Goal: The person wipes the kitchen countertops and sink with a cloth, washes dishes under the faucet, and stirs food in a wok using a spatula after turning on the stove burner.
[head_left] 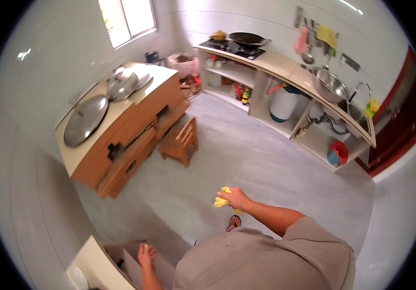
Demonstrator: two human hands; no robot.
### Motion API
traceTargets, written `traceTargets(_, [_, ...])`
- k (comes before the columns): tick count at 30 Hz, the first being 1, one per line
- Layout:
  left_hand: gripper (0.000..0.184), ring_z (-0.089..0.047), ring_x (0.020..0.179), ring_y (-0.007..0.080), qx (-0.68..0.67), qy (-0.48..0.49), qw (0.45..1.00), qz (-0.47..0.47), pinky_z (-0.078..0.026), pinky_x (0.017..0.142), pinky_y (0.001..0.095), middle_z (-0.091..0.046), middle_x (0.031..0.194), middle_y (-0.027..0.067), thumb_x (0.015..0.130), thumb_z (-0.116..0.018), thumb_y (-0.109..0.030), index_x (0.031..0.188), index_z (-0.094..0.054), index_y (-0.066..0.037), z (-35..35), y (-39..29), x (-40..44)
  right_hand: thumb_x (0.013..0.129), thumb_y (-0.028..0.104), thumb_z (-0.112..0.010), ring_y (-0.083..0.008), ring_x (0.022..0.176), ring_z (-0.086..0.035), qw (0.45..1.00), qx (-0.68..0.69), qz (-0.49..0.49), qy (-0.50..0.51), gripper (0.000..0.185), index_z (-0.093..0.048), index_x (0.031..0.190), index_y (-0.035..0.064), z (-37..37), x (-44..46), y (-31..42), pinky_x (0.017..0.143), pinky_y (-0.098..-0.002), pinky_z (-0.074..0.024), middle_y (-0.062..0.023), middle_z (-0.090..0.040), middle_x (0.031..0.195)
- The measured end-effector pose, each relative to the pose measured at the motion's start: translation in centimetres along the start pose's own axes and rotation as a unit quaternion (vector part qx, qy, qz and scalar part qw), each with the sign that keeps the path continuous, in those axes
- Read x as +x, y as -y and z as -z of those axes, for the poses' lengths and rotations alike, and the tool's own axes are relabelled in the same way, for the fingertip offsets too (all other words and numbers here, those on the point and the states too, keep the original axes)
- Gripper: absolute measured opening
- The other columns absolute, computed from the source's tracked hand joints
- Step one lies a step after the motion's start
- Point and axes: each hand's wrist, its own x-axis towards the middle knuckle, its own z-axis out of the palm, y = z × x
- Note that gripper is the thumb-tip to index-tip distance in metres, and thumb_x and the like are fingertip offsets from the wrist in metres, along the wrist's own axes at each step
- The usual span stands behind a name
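Observation:
My right hand (pixel 237 197) is closed around a crumpled yellow cloth (pixel 222 200), held out in front of my body above the floor. Low on the left, my left hand (pixel 147 254) has its fingers curled at the upper corner of a grey cabinet door (pixel 165 265), which stands open. That door belongs to a cabinet with a cream top (pixel 86 263). The inside of the cabinet is mostly hidden.
A wooden chair (pixel 181 143) stands beside a brick stove counter (pixel 135 130) with metal lids (pixel 87 121). Along the far wall runs a counter (pixel 285 67) with a wok (pixel 247 38), a steel basin (pixel 331 86) and a sink (pixel 358 116). A bucket (pixel 337 153) sits beneath.

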Motion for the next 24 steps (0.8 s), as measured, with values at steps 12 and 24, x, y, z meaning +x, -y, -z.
traceTargets(12, [0.078,-0.071,0.088,0.0193,0.582,0.303,0.755,0.005,-0.058,0.08,0.0365,-0.079,0.106,0.0133,0.093,-0.078,-0.044,0.156,-0.05,-0.007,-25.8,5.8,12.1,0.097,0.037,-0.076,-0.0084,0.056,-0.053,0.977,0.162,0.003,-0.136,0.035,-0.07,0.09,0.003,21.6,8.0,1.2,0.052,-0.0291,-0.0428,0.0004,-0.063,0.07])
traceTargets(24, [0.063,-0.071,0.114,0.0351,0.623,0.45,0.605,-0.206,-0.055,0.095,0.0439,-0.075,0.12,0.018,0.098,-0.07,-0.043,0.149,-0.055,-0.008,-75.5,-12.9,17.7,0.098,0.038,-0.076,-0.0069,0.047,-0.047,0.911,0.279,-0.081,-0.292,0.037,-0.067,0.09,0.003,38.8,24.0,5.2,0.042,-0.027,-0.0346,0.0009,-0.059,0.067])
